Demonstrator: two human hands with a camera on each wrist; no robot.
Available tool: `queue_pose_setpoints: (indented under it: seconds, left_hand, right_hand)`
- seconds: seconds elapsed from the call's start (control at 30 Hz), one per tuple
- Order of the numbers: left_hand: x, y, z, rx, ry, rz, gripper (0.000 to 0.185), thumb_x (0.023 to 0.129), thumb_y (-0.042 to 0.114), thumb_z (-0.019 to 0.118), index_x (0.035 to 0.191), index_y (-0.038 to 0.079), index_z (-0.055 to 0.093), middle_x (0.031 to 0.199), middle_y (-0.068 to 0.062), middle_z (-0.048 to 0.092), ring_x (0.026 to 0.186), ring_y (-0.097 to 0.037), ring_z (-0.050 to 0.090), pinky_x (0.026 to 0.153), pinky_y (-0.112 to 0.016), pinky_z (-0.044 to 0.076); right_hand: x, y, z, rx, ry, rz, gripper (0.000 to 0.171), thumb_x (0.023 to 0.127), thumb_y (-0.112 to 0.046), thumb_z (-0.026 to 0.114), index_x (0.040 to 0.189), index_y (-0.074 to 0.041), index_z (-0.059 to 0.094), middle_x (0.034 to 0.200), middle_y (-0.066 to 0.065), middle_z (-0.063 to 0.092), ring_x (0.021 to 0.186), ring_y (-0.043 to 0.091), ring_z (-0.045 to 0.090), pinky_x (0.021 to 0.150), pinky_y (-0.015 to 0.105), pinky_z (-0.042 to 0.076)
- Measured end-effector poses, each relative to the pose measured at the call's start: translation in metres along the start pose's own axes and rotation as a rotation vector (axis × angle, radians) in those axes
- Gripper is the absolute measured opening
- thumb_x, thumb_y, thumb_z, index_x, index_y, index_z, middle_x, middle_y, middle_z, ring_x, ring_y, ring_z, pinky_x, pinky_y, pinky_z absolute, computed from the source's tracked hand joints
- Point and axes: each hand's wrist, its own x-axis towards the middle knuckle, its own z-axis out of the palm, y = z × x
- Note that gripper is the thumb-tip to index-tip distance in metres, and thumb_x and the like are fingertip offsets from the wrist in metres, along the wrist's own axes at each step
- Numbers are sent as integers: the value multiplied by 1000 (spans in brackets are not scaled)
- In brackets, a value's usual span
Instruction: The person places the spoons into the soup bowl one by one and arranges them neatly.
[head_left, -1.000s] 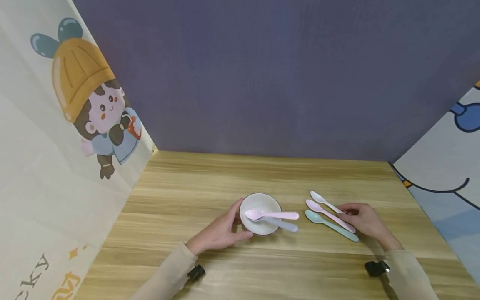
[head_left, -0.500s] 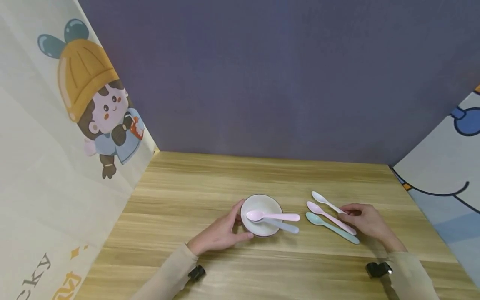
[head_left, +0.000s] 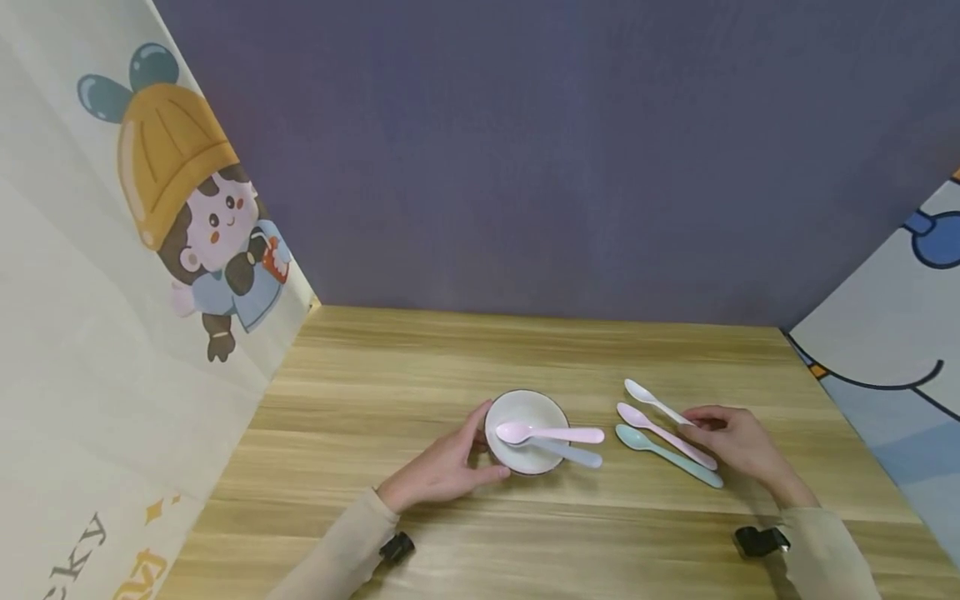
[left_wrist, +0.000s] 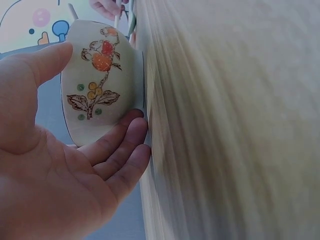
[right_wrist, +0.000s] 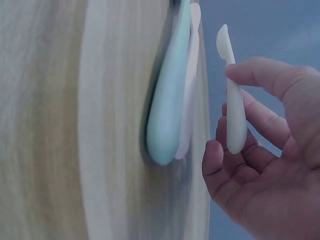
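The left hand (head_left: 442, 468) is cupping one small white bowl (head_left: 527, 417) in the middle of the wooden table (head_left: 420, 375). Its thumb and fingers are curving around the left side of the bowl and touching the wall, which is showing a painted flower pattern in the left wrist view (left_wrist: 97, 75). Two spoons are lying in the bowl with their handles pointing to the right over the rim: one pink spoon (head_left: 551, 432) on top, and one pale blue spoon (head_left: 570, 453) just under it on the near side.

To the right of the bowl, three more spoons are lying side by side, all slanting from far left to near right. The white spoon (head_left: 654, 401) is the farthest one, the second pink spoon (head_left: 660, 432) is in the middle, and the teal spoon (head_left: 667, 454) is the nearest. The right hand (head_left: 738, 442) is pinching the handle of the white spoon between thumb and fingers; the right wrist view is showing this spoon (right_wrist: 234, 107) lifted off the table, apart from the teal spoon (right_wrist: 170, 95) and the pink one, which are lying flat on the wood.

So five spoons and one bowl are being counted.
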Motion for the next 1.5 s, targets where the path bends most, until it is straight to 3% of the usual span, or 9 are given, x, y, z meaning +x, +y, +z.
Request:
queue_pose_setpoints:
  seconds: [0.23,0.47,1.03,1.5]
  left_hand:
    - [-1,2,2,-5,-6,4,104,97,49,76,172,15,12,135,-6,70,126,-18,67,114,-44,52]
    - [1,1,1,-12,-4,29,101,98,46,76,172,21,12,138,-4,69,126,-17,66,114,-43,53]
    - [2,2,-1,-21,-3,23,102,97,46,77,172,17,13,138,-7,69,127,-19,67,114,-45,53]
    - [1,2,-2,10,-7,-11,105,97,52,75,172,16,12,138,-8,69,127,-22,67,113,-50,51]
  right_hand:
    - [-8,-7,-2,-11,29,-29,46,97,-37,80,124,0,76,102,6,77,86,5,63,69,20,50]
    - [-6,-15,-3,-11,29,-95,39,95,-34,82,120,-3,78,98,5,75,86,3,62,69,21,52]
    - [-7,-43,-5,27,8,-176,28,96,-28,81,115,-6,80,98,3,75,83,1,62,70,21,55]
    - [-4,-51,1,43,-5,-204,25,95,-23,82,114,-6,81,99,5,75,82,0,62,70,21,55]
